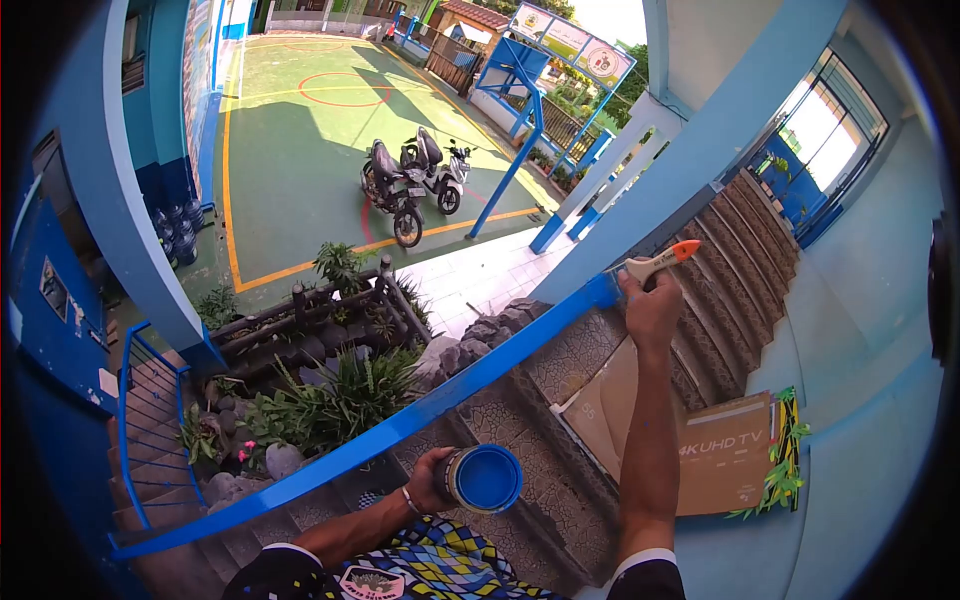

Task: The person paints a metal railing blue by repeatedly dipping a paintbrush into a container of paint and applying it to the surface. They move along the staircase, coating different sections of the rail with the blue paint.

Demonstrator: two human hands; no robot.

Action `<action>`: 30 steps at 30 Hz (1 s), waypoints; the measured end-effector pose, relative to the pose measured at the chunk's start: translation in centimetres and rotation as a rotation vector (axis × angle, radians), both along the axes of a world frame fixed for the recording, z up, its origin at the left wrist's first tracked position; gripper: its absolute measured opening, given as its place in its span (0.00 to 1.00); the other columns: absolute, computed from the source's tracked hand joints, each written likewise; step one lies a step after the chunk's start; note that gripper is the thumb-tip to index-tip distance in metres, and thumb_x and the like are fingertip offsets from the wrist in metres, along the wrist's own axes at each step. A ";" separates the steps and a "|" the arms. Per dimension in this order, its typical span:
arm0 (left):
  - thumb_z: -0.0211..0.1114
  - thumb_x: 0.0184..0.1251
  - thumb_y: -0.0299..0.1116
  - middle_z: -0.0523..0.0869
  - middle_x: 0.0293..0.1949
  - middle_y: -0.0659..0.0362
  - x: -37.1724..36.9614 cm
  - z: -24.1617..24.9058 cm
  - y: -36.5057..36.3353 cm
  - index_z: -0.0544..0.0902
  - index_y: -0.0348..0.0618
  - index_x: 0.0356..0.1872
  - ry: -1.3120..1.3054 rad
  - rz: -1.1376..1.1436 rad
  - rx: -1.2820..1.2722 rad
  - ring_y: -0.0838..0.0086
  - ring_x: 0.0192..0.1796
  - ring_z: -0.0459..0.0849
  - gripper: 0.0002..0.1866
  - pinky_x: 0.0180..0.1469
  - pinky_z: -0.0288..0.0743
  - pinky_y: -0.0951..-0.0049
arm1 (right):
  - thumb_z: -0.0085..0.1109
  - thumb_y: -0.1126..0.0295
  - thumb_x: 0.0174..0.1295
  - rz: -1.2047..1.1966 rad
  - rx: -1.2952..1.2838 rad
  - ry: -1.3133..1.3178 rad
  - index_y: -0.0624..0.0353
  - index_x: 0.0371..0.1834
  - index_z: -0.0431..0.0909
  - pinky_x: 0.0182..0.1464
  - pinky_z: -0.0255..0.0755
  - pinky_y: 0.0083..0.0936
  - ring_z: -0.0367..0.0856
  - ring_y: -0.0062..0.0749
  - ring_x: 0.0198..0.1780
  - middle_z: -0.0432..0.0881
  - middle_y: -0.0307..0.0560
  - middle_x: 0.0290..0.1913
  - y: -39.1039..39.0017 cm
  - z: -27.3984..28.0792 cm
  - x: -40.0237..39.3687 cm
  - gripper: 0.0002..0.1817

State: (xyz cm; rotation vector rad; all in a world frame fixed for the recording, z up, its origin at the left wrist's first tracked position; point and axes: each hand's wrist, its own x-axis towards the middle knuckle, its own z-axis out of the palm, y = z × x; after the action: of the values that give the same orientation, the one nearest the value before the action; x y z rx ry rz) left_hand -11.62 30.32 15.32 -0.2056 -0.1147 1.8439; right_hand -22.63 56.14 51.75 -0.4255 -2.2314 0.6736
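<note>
An open-air stairwell of what looks like a school or community building: patterned steps run beneath and beyond the hands, and past the blue railing, ahead of the left hand, lie a planted rock garden and a line-marked sports court

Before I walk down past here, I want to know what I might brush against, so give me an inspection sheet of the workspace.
Surface: sloping blue painted ledge, glossy; whether it is wet, cannot tell.
Job's things: open round can of blue paint; paintbrush with pale, orange-tipped handle, at the ledge's upper part.
Clutter: flat brown cardboard sheet on the patterned stone steps; brown cardboard piece marked "4K UHD TV" beside it.
Hands: left hand holds the can; right hand grips the brush.
Cables: nothing seen near the hands.
Surroundings: green plants below the ledge; parked motorcycles beyond.
</note>
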 end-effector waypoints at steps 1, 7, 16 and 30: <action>0.59 0.76 0.52 0.92 0.58 0.51 0.1 -0.1 0.0 0.84 0.41 0.65 0.001 0.000 -0.005 0.57 0.59 0.91 0.28 0.69 0.80 0.45 | 0.72 0.75 0.67 -0.007 0.086 0.063 0.65 0.52 0.86 0.49 0.82 0.34 0.89 0.37 0.43 0.90 0.51 0.44 0.5 0.2 -0.4 0.12; 0.58 0.76 0.51 0.90 0.61 0.50 -0.2 1.2 -0.2 0.83 0.40 0.66 -0.002 -0.018 0.008 0.56 0.59 0.91 0.28 0.67 0.81 0.45 | 0.72 0.79 0.64 0.309 0.549 0.114 0.60 0.52 0.86 0.48 0.82 0.38 0.88 0.44 0.45 0.86 0.49 0.45 -6.5 -4.4 3.2 0.14; 0.59 0.76 0.49 0.92 0.57 0.50 0.0 1.1 -0.7 0.85 0.41 0.61 -0.015 -0.012 -0.078 0.57 0.56 0.92 0.25 0.66 0.83 0.45 | 0.76 0.75 0.65 0.523 -0.045 -0.086 0.64 0.52 0.88 0.46 0.84 0.33 0.90 0.38 0.41 0.89 0.51 0.45 -15.4 -8.2 8.0 0.13; 0.59 0.76 0.50 0.93 0.52 0.53 0.4 0.6 -1.9 0.86 0.42 0.59 0.001 0.023 -0.079 0.58 0.53 0.93 0.24 0.63 0.84 0.48 | 0.77 0.76 0.61 0.909 -0.025 -0.178 0.61 0.55 0.89 0.46 0.84 0.34 0.89 0.39 0.43 0.87 0.50 0.48 -25.5 -13.5 11.9 0.18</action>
State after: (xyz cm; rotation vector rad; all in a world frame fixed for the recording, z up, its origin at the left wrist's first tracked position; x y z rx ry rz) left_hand -11.19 28.38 15.90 -0.2594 -0.0442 1.8726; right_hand -10.70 30.65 38.29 0.5956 -2.5429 1.1444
